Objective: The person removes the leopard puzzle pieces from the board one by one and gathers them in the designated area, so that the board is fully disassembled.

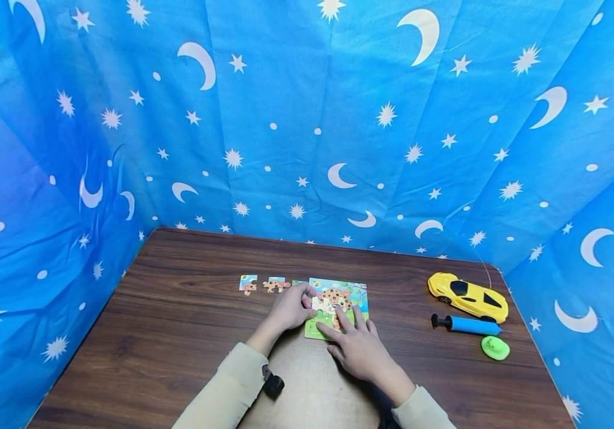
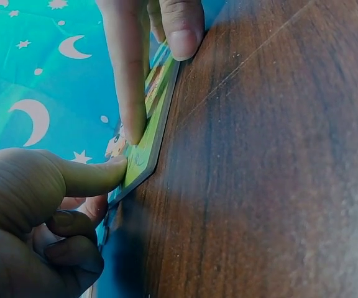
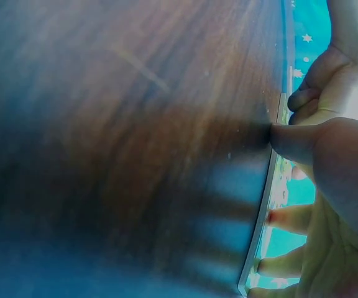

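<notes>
A jigsaw puzzle (image 1: 315,330) with a spotted cartoon animal, green ground and blue sky lies in a flat tray on the table. My left hand (image 1: 288,308) is at its left edge. In the left wrist view, that hand's thumb (image 2: 98,177) lies on the tray's corner while the other fingers curl beside the edge, gripping it. My right hand (image 1: 360,351) rests over the lower right of the puzzle, fingers spread and pressing on its face; its thumb touches the near rim in the right wrist view. Part of the picture is hidden under the hands.
Two loose puzzle pieces, a corner piece (image 1: 247,282) and a spotted piece (image 1: 273,284), lie left of the tray. On the right are a yellow toy car (image 1: 468,297), a blue syringe-shaped pump (image 1: 473,325) and a small green toy (image 1: 495,348). A starry blue curtain (image 1: 285,107) surrounds the wooden table.
</notes>
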Tool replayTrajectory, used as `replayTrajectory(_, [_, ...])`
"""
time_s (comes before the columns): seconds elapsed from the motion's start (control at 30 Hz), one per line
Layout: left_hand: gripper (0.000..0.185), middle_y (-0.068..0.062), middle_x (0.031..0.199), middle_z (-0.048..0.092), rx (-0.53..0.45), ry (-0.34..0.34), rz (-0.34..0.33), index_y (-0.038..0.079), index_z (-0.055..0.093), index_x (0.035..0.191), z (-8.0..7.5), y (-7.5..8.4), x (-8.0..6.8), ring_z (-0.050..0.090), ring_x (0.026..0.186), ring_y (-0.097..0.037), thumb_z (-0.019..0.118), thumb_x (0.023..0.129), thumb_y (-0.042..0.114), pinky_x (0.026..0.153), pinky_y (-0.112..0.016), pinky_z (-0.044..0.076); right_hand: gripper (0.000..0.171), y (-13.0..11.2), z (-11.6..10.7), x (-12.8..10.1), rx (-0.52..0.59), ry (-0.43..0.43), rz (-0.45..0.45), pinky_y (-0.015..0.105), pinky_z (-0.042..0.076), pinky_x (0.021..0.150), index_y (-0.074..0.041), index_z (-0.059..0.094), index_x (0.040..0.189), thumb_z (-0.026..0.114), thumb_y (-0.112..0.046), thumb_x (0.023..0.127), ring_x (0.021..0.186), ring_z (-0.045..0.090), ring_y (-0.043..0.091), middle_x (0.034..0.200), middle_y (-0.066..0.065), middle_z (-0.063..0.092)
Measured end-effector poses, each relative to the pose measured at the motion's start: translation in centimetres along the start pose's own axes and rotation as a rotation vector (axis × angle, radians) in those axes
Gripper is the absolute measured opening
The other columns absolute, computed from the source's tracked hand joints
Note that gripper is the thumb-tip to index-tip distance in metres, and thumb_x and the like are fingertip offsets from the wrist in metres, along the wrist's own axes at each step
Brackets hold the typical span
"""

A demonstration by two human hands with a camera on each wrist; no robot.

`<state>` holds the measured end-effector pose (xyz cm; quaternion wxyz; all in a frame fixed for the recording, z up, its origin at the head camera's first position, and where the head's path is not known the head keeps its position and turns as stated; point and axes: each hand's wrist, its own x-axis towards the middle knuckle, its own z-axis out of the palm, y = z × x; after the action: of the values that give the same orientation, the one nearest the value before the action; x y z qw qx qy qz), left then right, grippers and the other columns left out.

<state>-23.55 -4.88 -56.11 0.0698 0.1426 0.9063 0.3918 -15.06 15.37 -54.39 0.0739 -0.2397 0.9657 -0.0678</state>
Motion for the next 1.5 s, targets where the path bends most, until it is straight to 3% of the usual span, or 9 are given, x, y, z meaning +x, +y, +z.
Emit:
replayTrajectory(0.33, [0.030,0.009,0.088,0.063,-0.038,0.025,0.007,0.017,0.068,0.108,0.18,-0.28,-0.16,0.059,0.079,-0.009,0.086,0.085,0.012,0.080,-0.037,0.049,0.048,0.08,0.26,0.05,-0.009,0.006,-0.003,0.075,0.034,0.103,-0.038,0.051,0.154,0.058,-0.042,0.106,0.144,0.026,0.061,0.164,0.020,0.034])
replayTrajectory(0.57, [0.021,0.012,0.088,0.066,-0.061,0.051,0.017,0.018,0.070,0.107,0.27,-0.48,-0.31,0.063,0.083,-0.009,0.081,0.090,0.014,0.082,-0.039,0.050,0.048,0.23,0.34,0.02,-0.007,0.017,-0.010,0.075,0.035,0.102,-0.038,0.052,0.153,0.059,-0.041,0.106,0.144,0.027,0.062,0.163,0.021,0.035])
replayTrajectory(0.83, [0.010,0.011,0.083,0.070,-0.077,0.130,0.050,0.019,0.074,0.102,0.52,-0.76,-0.29,0.065,0.078,-0.009,0.076,0.093,0.014,0.082,-0.042,0.052,0.048,0.22,0.37,-0.06,-0.012,0.016,-0.010,0.075,0.035,0.102,-0.038,0.051,0.153,0.057,-0.042,0.106,0.144,0.027,0.061,0.164,0.019,0.035])
replayTrajectory(1.23, [0.005,0.011,0.080,0.072,-0.112,0.182,0.012,0.018,0.077,0.098,0.70,-0.66,-0.21,0.068,0.076,-0.008,0.078,0.093,0.016,0.079,-0.041,0.053,0.047,-0.16,-0.01,-0.07,-0.002,0.003,0.010,0.075,0.035,0.103,-0.038,0.053,0.152,0.058,-0.042,0.106,0.144,0.028,0.061,0.163,0.019,0.035])
replayTrajectory(1.5, [0.006,0.012,0.079,0.073,-0.130,0.205,-0.032,0.019,0.078,0.096,1.01,-0.71,0.02,0.068,0.076,-0.007,0.081,0.090,0.018,0.084,-0.043,0.053,0.047,-0.14,0.03,0.01,-0.012,0.006,0.014,0.075,0.035,0.103,-0.039,0.053,0.152,0.058,-0.043,0.106,0.144,0.028,0.060,0.164,0.018,0.035])
